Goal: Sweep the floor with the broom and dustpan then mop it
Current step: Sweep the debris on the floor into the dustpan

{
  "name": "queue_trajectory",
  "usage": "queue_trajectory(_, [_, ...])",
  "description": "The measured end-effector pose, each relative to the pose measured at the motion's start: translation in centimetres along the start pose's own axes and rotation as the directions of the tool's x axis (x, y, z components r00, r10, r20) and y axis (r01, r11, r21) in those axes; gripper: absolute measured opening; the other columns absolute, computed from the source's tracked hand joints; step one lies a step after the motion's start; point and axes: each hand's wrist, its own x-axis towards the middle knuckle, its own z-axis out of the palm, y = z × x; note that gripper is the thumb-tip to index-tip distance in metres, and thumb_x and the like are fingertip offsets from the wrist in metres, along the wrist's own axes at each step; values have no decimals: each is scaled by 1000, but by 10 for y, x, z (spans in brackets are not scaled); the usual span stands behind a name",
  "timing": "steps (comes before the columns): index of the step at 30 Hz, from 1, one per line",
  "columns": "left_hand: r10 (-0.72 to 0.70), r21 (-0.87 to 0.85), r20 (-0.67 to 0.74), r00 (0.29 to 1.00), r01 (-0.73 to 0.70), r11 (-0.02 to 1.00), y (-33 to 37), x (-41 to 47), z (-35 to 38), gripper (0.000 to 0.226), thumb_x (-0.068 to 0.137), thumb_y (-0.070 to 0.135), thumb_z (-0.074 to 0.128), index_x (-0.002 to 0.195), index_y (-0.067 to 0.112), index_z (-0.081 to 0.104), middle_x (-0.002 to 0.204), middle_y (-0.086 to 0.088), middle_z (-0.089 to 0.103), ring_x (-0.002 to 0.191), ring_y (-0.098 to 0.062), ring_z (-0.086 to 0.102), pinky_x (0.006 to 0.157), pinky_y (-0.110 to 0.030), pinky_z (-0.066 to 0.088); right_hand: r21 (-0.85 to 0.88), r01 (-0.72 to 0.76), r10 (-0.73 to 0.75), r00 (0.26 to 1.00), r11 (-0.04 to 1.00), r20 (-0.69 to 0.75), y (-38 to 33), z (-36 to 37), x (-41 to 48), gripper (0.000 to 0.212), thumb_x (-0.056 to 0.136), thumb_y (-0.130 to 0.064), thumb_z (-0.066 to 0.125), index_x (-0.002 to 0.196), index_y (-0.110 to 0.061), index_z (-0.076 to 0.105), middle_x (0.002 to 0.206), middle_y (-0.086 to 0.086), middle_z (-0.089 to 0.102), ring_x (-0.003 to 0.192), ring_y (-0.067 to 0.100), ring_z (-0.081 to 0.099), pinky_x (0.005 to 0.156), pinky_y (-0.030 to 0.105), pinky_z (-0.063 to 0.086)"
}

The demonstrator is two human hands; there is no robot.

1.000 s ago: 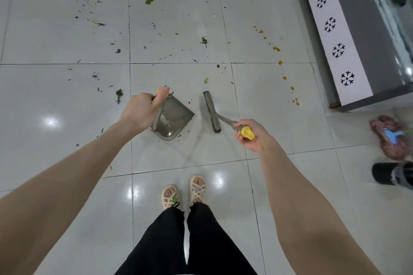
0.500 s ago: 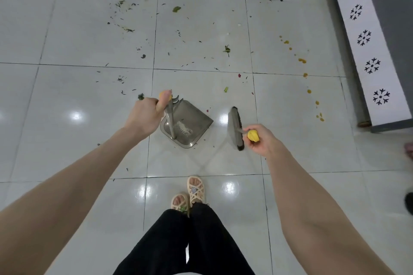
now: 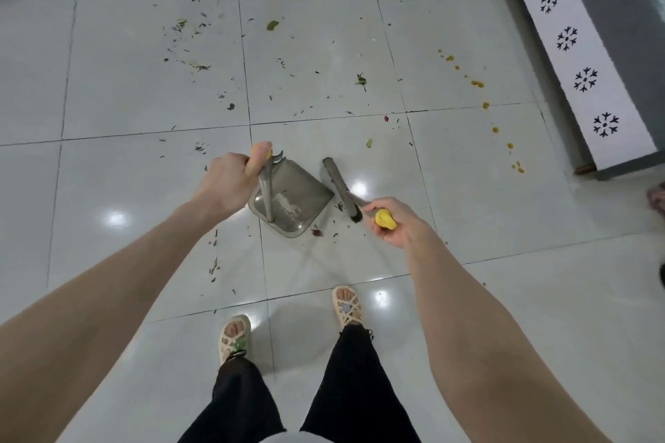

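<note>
The glossy, pale tiled floor point(image 3: 126, 83) lies open ahead and leftward; a grey cabinet point(image 3: 575, 57) with a snowflake band bounds the right. The left grip point(image 3: 225, 183) curls round the dustpan point(image 3: 302, 187) handle, the grey pan on the floor holding pale fluff point(image 3: 288, 207). The right grip point(image 3: 396, 223) clasps the broom point(image 3: 340, 187) by its yellow-capped handle, bristles just beside the pan. Leaf scraps point(image 3: 361, 79) lie around.

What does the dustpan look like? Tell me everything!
The dustpan is a grey, shiny scoop, probably plastic, with a long grey handle ending in a yellow grip. The left hand holds that grip. It sits on the white tiled floor, a pale clump of dust inside, its open edge facing the broom.
</note>
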Motion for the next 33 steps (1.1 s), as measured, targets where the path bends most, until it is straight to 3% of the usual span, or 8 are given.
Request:
queue_trajectory(3, [83,45,57,995,-85,995,-26,-2,-22,81,92,67,22,69,-2,57,56,-7,48,56,-29,48,72,-41,49,98,40,-31,995,994,-94,36,22,-15,8,84,6,56,90,0,57,62,7,48,34,9,47,32,15,39])
queue_trajectory(10, [187,87,155,970,-202,975,-70,-20,-46,99,71,86,9,73,-2,57,77,-25,63,64,-28,50,69,-41,48,271,112,-35,962,956,-272,121,35,-56,9,82,6,56,80,-2,56,48,6,47,32,11,45,33,15,37])
queue_trajectory(14, [219,98,177,960,-238,966,-76,-28,-49,84,85,75,17,64,2,52,81,-24,65,71,-32,54,65,-36,43,335,144,-19,937,931,-349,150,32,-66,9,79,5,60,83,-2,56,60,7,47,36,12,47,35,16,41])
queue_trajectory(18, [239,81,202,950,-259,962,-80,-39,-48,66,96,60,24,55,13,46,65,-14,51,63,-28,44,59,-36,36,378,140,23,918,915,-396,172,24,-70,10,81,6,59,77,-2,53,67,9,46,43,16,46,36,17,43])
queue_trajectory(24, [227,56,195,954,-242,969,-88,-48,-41,65,97,57,24,57,13,50,64,-7,54,68,-27,48,63,-33,34,446,128,52,927,886,-371,188,27,-66,19,83,6,57,101,0,56,68,8,45,47,17,43,37,16,45])
queue_trajectory(27, [220,43,189,957,-232,972,-89,-53,-40,64,97,57,24,56,15,49,62,-5,49,62,-24,45,58,-33,34,468,114,57,941,876,-334,183,39,-60,8,83,7,56,83,-1,53,69,7,43,51,18,40,36,16,43])
queue_trajectory(29, [208,46,182,961,-220,975,-92,-53,-41,64,97,57,23,56,15,49,62,-3,49,60,-21,45,56,-31,34,459,105,54,946,882,-320,179,53,-52,18,83,8,55,72,-4,48,69,7,43,49,17,41,35,16,43])
queue_trajectory(33, [183,55,174,968,-195,979,-98,-46,-51,68,96,58,24,60,7,50,61,-4,50,59,-22,45,54,-28,36,436,109,22,958,893,-284,170,86,-45,20,83,7,55,70,-5,49,64,7,44,38,14,44,36,16,44])
